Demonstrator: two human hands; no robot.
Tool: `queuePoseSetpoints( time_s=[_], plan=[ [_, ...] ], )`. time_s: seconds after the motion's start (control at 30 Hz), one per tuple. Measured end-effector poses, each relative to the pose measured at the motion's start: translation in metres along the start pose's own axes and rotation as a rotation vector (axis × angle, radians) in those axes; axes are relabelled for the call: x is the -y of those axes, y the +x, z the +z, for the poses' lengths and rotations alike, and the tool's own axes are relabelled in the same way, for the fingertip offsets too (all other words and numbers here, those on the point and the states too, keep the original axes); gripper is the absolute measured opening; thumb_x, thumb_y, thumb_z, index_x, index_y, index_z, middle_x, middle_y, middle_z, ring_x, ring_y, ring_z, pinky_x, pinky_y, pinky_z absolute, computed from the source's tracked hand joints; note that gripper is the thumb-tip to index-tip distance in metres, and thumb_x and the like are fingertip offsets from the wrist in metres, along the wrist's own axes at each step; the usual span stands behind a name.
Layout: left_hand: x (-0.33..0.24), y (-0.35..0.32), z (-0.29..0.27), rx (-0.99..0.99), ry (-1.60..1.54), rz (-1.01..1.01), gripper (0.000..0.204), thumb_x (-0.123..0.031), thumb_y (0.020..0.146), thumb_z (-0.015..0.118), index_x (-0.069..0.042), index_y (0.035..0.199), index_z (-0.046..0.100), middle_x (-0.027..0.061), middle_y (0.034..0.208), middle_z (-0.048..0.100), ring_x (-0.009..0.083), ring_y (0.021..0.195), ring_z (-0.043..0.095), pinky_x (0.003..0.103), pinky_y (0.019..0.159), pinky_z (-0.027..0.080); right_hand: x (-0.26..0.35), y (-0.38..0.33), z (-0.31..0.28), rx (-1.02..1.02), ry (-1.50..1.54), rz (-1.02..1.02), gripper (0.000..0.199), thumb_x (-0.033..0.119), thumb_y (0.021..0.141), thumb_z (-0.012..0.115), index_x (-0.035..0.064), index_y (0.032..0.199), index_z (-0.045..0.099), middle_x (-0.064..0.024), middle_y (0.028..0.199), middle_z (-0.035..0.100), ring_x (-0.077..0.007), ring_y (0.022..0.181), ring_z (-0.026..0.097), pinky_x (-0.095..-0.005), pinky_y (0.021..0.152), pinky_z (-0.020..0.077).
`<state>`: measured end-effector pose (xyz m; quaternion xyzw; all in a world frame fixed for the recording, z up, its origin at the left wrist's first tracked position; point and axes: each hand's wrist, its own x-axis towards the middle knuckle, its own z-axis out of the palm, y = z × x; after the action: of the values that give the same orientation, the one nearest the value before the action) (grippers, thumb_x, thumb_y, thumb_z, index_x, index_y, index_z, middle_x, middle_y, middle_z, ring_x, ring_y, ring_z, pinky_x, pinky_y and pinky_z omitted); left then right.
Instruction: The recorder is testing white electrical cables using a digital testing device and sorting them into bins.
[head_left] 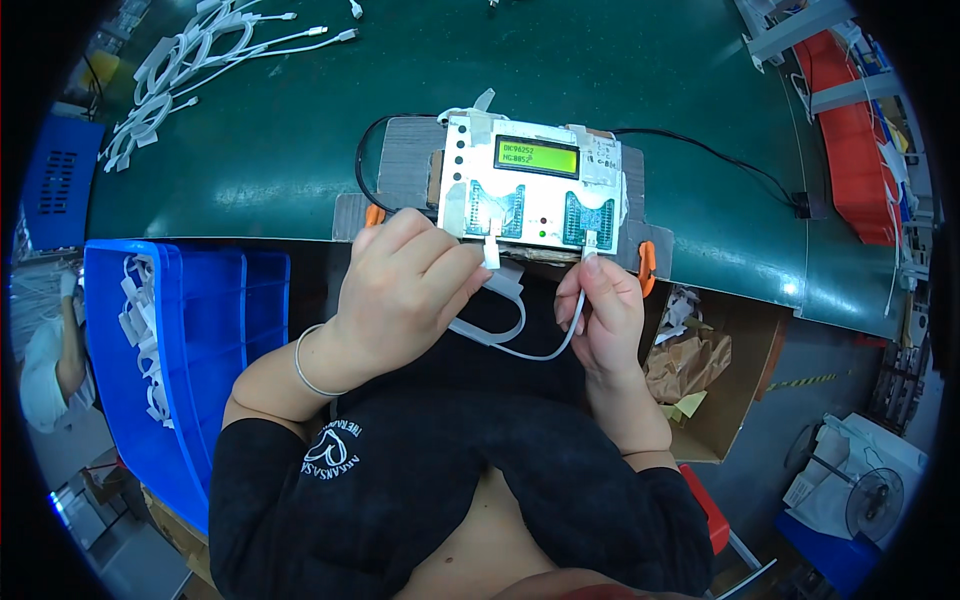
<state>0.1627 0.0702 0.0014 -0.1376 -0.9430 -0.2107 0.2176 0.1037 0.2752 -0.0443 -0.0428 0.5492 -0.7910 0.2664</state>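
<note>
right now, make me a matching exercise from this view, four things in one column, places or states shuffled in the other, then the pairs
Things:
1. left hand
2. blue bin
3. display screen
4. right hand

Places or states:
A. lit yellow-green
B. fingers on a white cable end at the right green board
C. fingers on a white plug at the left green board
D. at the person's left, white cables inside

Pairs: 1-C, 2-D, 3-A, 4-B
</note>
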Motion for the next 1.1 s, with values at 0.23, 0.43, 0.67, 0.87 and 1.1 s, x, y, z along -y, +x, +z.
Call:
queuePoseSetpoints(
  time_s=[0.23,0.43,0.67,0.87,1.1],
  plan=[
    [0.002,0.011,-0.002,0.015,0.035,-0.043,0.016,-0.011,0.066,0.074,-0.009,0.077,0.062,0.0004,0.070,0.057,0.0187,0.067,0.053,0.032,0.058,0.036,0.002,0.000,-0.001,0.022,-0.055,-0.008,0.039,0.027,0.096,0.045,-0.0009,0.071,0.055,-0.0061,0.053,0.053,-0.0067,0.040,0.040,-0.0187,0.041,0.0313],
    [0.005,0.012,-0.002,0.055,0.004,-0.065,0.012,-0.015,0.071,0.070,-0.010,0.076,0.060,0.0005,0.069,0.057,0.0190,0.068,0.054,0.033,0.060,0.036,-0.001,0.001,-0.002,0.009,-0.023,-0.028,0.038,0.028,0.096,0.046,0.0003,0.072,0.056,-0.0053,0.053,0.053,-0.0070,0.041,0.042,-0.0189,0.042,0.0335],
    [0.007,0.007,0.002,0.030,-0.035,-0.011,0.013,-0.014,0.072,0.070,-0.008,0.077,0.059,0.0044,0.070,0.057,0.0221,0.067,0.057,0.034,0.059,0.040,-0.011,-0.004,-0.004,-0.006,-0.061,-0.089,0.035,0.026,0.095,0.048,0.0008,0.072,0.057,-0.0045,0.054,0.054,-0.0086,0.044,0.047,-0.0202,0.044,0.0370],
    [0.018,-0.002,-0.018,0.246,0.061,0.118,0.011,-0.012,0.075,0.065,-0.008,0.083,0.059,0.0050,0.075,0.058,0.0224,0.069,0.058,0.033,0.061,0.042,0.002,-0.047,-0.004,0.252,-0.662,-0.321,0.024,0.010,0.083,0.062,0.0018,0.060,0.062,-0.0045,0.054,0.059,-0.0114,0.047,0.056,-0.0253,0.045,0.0407],
    [0.016,0.010,-0.073,0.222,-0.460,0.211,0.011,-0.010,0.073,0.065,-0.006,0.080,0.058,0.0056,0.070,0.057,0.0213,0.063,0.059,0.034,0.054,0.047,0.080,-0.030,-0.070,0.085,-0.246,-0.678,0.034,0.026,0.094,0.049,-0.0017,0.077,0.060,-0.0108,0.061,0.059,-0.0106,0.044,0.046,-0.0202,0.042,0.0369]
  ],
)
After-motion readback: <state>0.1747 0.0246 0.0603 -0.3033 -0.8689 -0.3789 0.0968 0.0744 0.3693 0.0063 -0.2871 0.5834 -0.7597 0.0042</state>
